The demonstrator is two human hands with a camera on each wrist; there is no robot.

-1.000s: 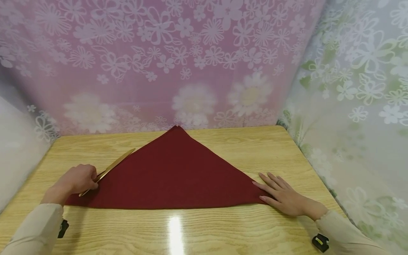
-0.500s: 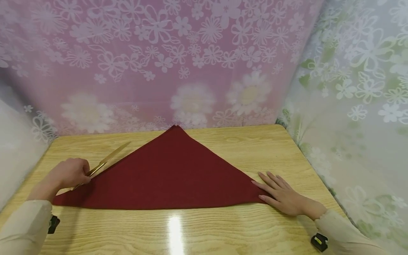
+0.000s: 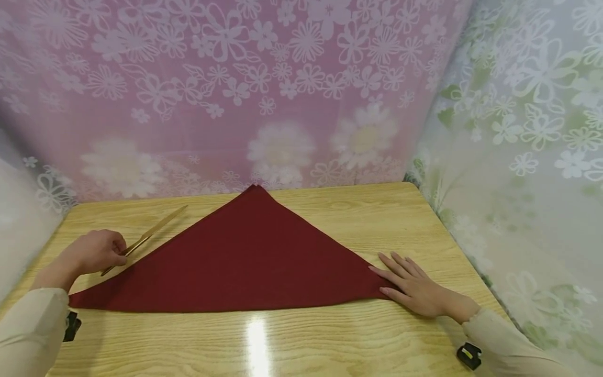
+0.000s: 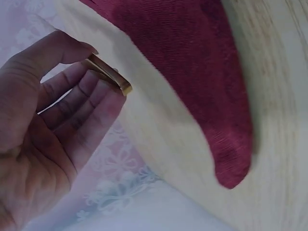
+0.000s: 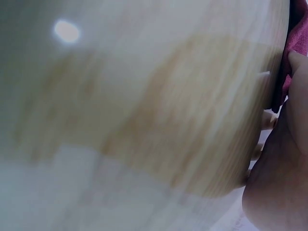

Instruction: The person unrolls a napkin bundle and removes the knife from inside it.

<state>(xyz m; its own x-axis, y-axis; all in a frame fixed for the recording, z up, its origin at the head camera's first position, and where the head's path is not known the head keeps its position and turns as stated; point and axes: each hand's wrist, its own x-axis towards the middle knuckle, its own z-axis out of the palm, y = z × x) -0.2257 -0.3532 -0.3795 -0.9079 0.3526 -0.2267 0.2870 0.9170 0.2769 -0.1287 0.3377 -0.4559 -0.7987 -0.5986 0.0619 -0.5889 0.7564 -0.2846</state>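
Note:
A dark red cloth (image 3: pixel 235 256), folded into a triangle, lies flat with its peak at the table's far edge. My left hand (image 3: pixel 96 251) holds a gold table knife (image 3: pixel 160 222) above the cloth's left slope, blade slanting away to the upper right. In the left wrist view, the thumb and fingers pinch its gold handle (image 4: pixel 113 74), apart from the cloth's narrow left end (image 4: pixel 231 163). My right hand (image 3: pixel 416 288) rests with straight, spread fingers at the cloth's right corner. The right wrist view catches only part of that hand (image 5: pixel 279 154) and a strip of red cloth.
The wood-grain table (image 3: pixel 188 345) has a rounded far right corner and a bright glare near the front. A pink floral curtain (image 3: pixel 212 104) hangs behind it, and a pale floral one (image 3: pixel 523 183) borders the right side.
My left hand has lifted the knife off the cloth's left part and moved left and slightly away, uncovering the left corner. My right hand stays at the right corner.

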